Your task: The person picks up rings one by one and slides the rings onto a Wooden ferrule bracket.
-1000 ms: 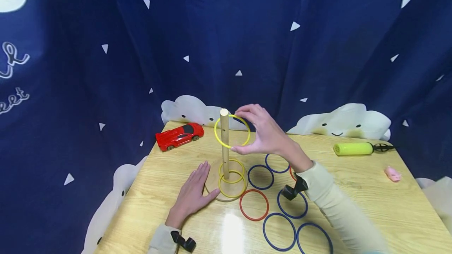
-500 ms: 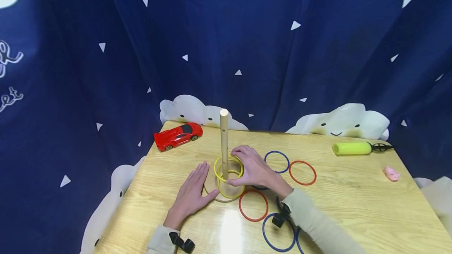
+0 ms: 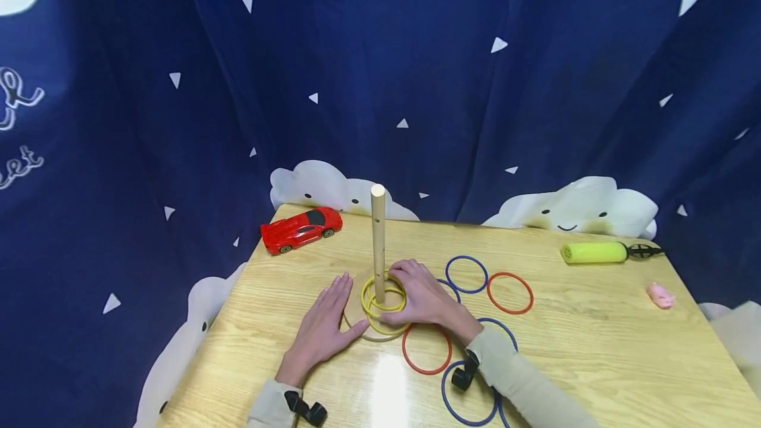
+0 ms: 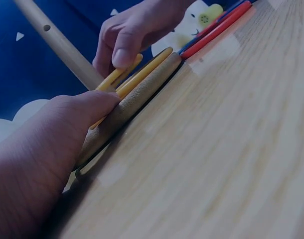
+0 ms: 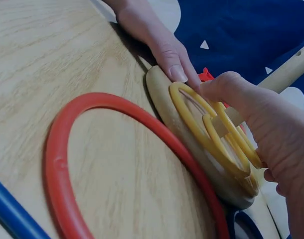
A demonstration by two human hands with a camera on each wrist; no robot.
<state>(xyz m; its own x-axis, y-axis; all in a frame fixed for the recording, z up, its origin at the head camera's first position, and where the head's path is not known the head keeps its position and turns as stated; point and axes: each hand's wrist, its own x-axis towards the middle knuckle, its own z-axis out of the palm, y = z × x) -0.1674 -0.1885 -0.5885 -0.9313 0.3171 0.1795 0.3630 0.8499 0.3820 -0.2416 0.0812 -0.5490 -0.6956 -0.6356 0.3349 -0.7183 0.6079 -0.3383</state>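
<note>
The right hand (image 3: 416,292) pinches one yellow ring (image 4: 113,78) by its rim, thumb opposing fingers. Gripping the rim probably leaves the ring's opening free for the post. The held ring encircles the wooden post (image 3: 378,236) low down, tilted just above the other yellow rings (image 4: 146,70) on the round base (image 3: 354,306).

The left hand (image 3: 324,322) lies flat with fingers extended and grips nothing; its thumb touches the base, presumably to steady it. The base stands nearer the left edge of the worktop (image 3: 594,349) than the right edge.

Adjacent, toward the right edge, a red ring (image 3: 429,372) and blue rings (image 3: 443,392) lie flat, apparently spread out for individual pickup. The red car (image 3: 303,230) occupies the far-left corner, the yellow-green cylinder (image 3: 594,253) the far-right corner, both well outside the working area.
</note>
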